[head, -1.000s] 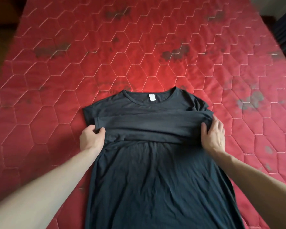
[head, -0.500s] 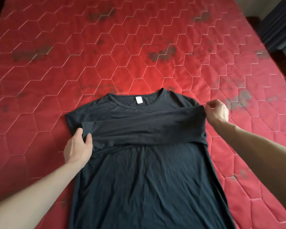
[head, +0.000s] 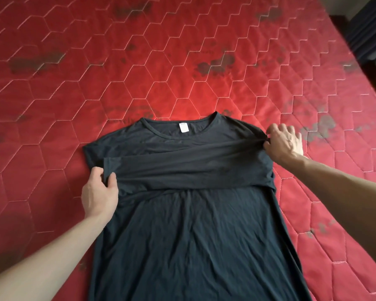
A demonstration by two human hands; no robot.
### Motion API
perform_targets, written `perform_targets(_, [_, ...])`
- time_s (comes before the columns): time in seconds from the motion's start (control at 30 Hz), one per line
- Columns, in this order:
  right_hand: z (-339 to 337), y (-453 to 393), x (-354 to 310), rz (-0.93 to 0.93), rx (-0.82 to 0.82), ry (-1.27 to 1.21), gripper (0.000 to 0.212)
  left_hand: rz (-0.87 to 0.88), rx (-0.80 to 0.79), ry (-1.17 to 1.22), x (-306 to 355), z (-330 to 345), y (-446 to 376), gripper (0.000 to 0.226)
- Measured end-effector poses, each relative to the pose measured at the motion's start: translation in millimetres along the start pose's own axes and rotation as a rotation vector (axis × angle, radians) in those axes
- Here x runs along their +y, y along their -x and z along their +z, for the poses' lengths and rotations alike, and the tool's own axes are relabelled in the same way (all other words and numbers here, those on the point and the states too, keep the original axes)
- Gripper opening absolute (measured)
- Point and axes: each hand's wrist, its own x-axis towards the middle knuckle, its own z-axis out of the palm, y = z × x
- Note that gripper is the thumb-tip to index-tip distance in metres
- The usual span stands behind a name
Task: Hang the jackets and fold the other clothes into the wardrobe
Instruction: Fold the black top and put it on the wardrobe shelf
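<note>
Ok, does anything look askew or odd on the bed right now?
Yes: the folded band across the dark short-sleeved shirt runs slanted, higher at the right hand than at the left hand. The red quilted mattress shows dark blotches.

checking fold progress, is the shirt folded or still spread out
Partly folded: shirt lies flat on bed, one band folded across the chest, pinched by left hand and right hand.

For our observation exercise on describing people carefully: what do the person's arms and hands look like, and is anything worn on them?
Both forearms are bare as far as the frame shows, with no sleeves or watch in view. The left hand and right hand wear no gloves. No ring is clearly visible.
</note>
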Motion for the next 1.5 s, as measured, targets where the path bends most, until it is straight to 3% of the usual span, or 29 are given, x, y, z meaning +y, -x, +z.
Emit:
perform_targets(0.07, [7, 17, -6, 0.009, 0.154, -0.085, 0.031, -0.047, 0.061, -0.001, 4, 5, 4, 0.02])
perform_targets(0.17, [28, 63, -24, -0.276, 0.309, -0.176, 0.034, -0.017, 0.216, -0.107, 12, 13, 18, 0.039])
perform_targets(0.23, [47, 98, -37, -0.473, 0.294, -0.242, 0.043, 0.276, 0.25, -0.262, 9, 17, 34, 0.045])
perform_targets(0.27, [59, 116, -42, -0.528, 0.251, -0.263, 0.048, 0.467, 0.195, -0.327, 3, 21, 42, 0.047])
perform_targets(0.33, [79, 150, -47, -0.525, 0.157, -0.269, 0.056, 0.747, 0.013, -0.443, -14, 30, 60, 0.055])
perform_targets(0.37, [87, 165, -47, -0.474, 0.133, -0.275, 0.059, 0.808, -0.071, -0.504, -24, 33, 70, 0.059])
perform_targets(0.43, [98, 191, -42, -0.345, 0.124, -0.299, 0.062, 0.777, -0.146, -0.57, -41, 34, 90, 0.064])
perform_targets(0.53, [107, 222, -34, -0.226, 0.122, -0.288, 0.062, 0.624, -0.13, -0.565, -62, 29, 122, 0.065])
perform_targets(0.8, [115, 302, -5, -0.223, 0.008, -0.239, 0.066, 0.683, -0.212, -0.703, -136, -13, 231, 0.07])
perform_targets(0.87, [115, 319, 5, -0.105, -0.003, -0.265, 0.068, 0.728, -0.242, -0.743, -151, -23, 254, 0.07])
perform_targets(0.93, [114, 335, 15, 0.09, -0.004, -0.314, 0.071, 0.656, -0.231, -0.749, -156, -30, 272, 0.074])
perform_targets(1.07, [116, 361, 39, 0.147, -0.009, -0.357, 0.064, 0.124, -0.109, -0.594, -135, -34, 294, 0.102])
perform_targets(1.2, [108, 380, 59, 0.297, 0.014, -0.482, 0.079, -0.268, -0.088, -0.289, -108, -40, 292, 0.113])
perform_targets(1.27, [102, 386, 67, 0.398, -0.001, -0.561, 0.082, -0.439, -0.116, -0.146, -99, -48, 287, 0.11])
perform_targets(1.37, [90, 395, 77, 0.527, -0.12, -0.731, 0.053, -0.65, -0.175, -0.126, -102, -63, 286, 0.105])
perform_targets(1.43, [85, 402, 82, 0.542, -0.192, -0.789, 0.032, -0.663, -0.26, -0.172, -112, -75, 286, 0.091])
perform_targets(1.5, [85, 411, 89, 0.518, -0.254, -0.782, 0.023, -0.623, -0.395, -0.202, -125, -88, 290, 0.063])
